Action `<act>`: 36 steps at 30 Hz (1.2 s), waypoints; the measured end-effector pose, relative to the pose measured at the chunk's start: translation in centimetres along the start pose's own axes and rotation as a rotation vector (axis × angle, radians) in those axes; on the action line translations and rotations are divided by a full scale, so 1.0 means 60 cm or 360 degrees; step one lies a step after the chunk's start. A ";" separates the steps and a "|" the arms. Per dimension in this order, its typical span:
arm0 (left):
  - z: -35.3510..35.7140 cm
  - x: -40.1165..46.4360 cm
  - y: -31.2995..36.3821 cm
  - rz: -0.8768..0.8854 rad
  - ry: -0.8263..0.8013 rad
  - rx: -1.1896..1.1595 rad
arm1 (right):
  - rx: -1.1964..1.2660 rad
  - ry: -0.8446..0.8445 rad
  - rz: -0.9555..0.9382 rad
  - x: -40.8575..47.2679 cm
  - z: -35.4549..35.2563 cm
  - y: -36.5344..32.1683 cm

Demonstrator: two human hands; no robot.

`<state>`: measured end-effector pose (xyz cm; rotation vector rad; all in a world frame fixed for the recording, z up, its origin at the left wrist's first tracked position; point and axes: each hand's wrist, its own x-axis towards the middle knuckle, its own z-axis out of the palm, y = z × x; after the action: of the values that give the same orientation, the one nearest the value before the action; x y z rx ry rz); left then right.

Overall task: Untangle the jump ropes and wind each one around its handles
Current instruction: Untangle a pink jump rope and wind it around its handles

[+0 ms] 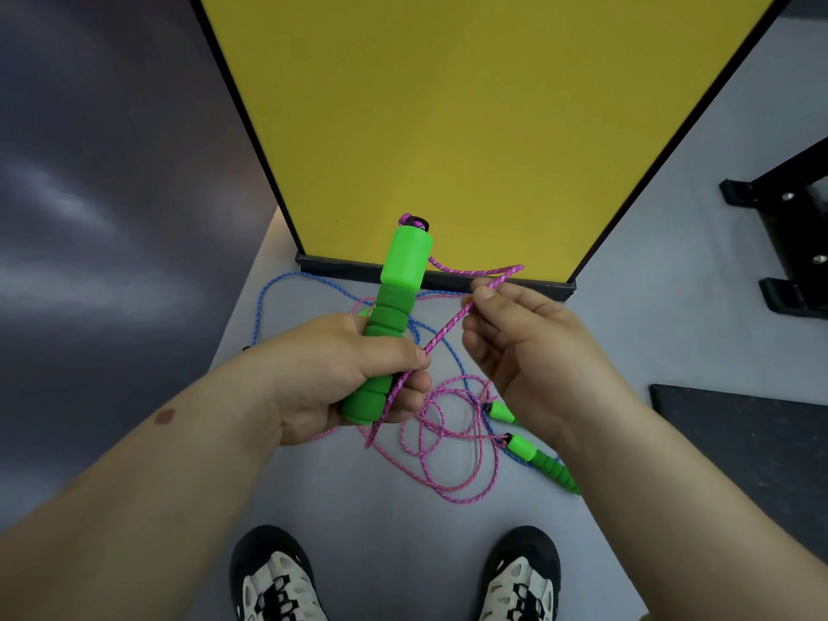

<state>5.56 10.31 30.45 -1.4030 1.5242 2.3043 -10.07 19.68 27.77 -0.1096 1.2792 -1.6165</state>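
Observation:
My left hand (340, 378) grips a green jump-rope handle (394, 302) upright, its thumb pressing the pink rope (448, 324) against the foam. That rope runs from the handle's top out to the right, bends, and comes back down through my right hand (528, 351), which pinches it near the bend. More pink rope lies in loose loops (452, 445) on the floor below. A blue rope (269, 298) trails on the floor behind, crossing the pink one. Two more green handles lie at the right, one (544, 463) in full view and one (502, 412) partly under my right hand.
A yellow panel (448, 118) with a black frame stands straight ahead on the grey floor (381, 499). A black metal stand (788, 244) and a dark mat (752, 445) are at the right. My two shoes (278, 580) show at the bottom edge.

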 end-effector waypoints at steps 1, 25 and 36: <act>0.000 0.000 0.000 0.0003 0.0003 -0.0013 | -0.0049 -0.0069 0.0030 -0.004 0.003 0.003; 0.001 0.000 0.001 0.0023 -0.0020 -0.0025 | -0.0004 0.0059 -0.0008 0.004 -0.004 -0.001; 0.003 0.002 0.003 0.0024 0.0051 -0.0073 | -0.0296 -0.0365 0.0081 -0.020 0.014 0.024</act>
<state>5.28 10.33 30.54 -1.4507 1.5049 2.3516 -8.05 20.12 27.59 -0.3644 1.2408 -1.3955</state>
